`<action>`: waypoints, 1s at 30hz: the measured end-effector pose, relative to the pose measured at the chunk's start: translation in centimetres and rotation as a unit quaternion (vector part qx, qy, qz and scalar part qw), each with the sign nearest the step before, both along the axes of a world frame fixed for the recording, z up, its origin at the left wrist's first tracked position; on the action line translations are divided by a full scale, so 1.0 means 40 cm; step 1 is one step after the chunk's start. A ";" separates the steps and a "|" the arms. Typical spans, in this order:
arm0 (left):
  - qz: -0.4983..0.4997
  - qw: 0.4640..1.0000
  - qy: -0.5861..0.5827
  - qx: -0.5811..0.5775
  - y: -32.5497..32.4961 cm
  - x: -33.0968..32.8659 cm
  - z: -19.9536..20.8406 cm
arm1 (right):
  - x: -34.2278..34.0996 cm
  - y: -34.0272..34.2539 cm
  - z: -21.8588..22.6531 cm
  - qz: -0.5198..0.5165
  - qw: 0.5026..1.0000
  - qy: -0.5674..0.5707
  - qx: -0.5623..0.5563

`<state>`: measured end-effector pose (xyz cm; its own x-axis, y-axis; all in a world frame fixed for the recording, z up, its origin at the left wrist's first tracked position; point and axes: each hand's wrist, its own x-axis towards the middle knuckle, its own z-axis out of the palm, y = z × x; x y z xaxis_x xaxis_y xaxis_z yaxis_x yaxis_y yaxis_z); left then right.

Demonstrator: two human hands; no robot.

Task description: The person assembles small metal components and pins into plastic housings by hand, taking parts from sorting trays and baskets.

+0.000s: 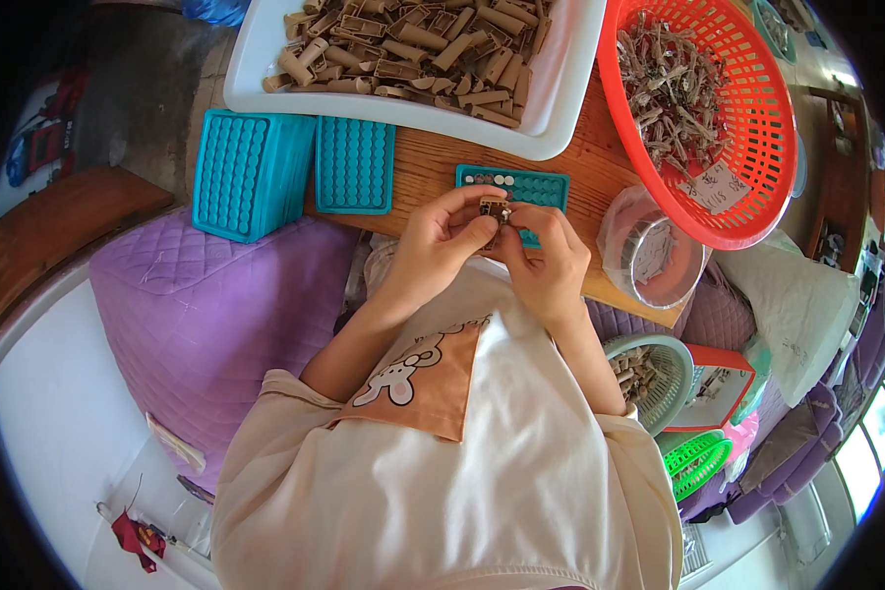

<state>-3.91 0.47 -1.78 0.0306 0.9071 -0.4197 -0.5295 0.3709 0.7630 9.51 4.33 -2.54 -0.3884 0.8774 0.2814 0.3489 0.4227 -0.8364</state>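
Observation:
Over the near edge of the wooden table, my two hands meet in front of my chest. My left hand is closed, holding a small tan plastic casing with a dark inside between thumb and fingers. The fingertips of my right hand are pinched together at the casing's right side. What they grip is too small to make out. Just behind the hands lies a teal tray with round wells; a few small white and dark round pieces sit in its far row. My hands cover part of it.
A white bin of tan half-round casings stands at the back. Beside it, a red basket holds thin metallic parts. A clear round tub is at right. Stacked teal trays and another teal tray stand left. Purple quilted fabric lies left.

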 end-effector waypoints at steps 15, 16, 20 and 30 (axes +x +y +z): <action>-0.047 0.995 -0.082 -0.043 0.006 0.017 0.026 | 0.041 0.017 0.045 -0.029 0.992 0.084 -0.088; -0.048 0.994 -0.083 -0.043 0.004 0.019 0.026 | 0.041 0.015 0.048 -0.027 0.987 0.121 -0.104; -0.055 0.996 -0.070 -0.020 0.004 0.021 0.026 | 0.043 0.012 0.048 0.007 0.994 0.071 -0.078; 0.012 0.999 -0.026 -0.029 -0.006 -0.023 0.006 | 0.056 0.021 -0.040 -0.085 0.974 0.038 -0.207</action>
<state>-4.84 0.23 -1.52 0.0321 0.8824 -0.4695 -0.5767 0.4000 0.7123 11.74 5.15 -4.13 -0.2188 0.9719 -0.0871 0.3144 -0.0143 -0.9492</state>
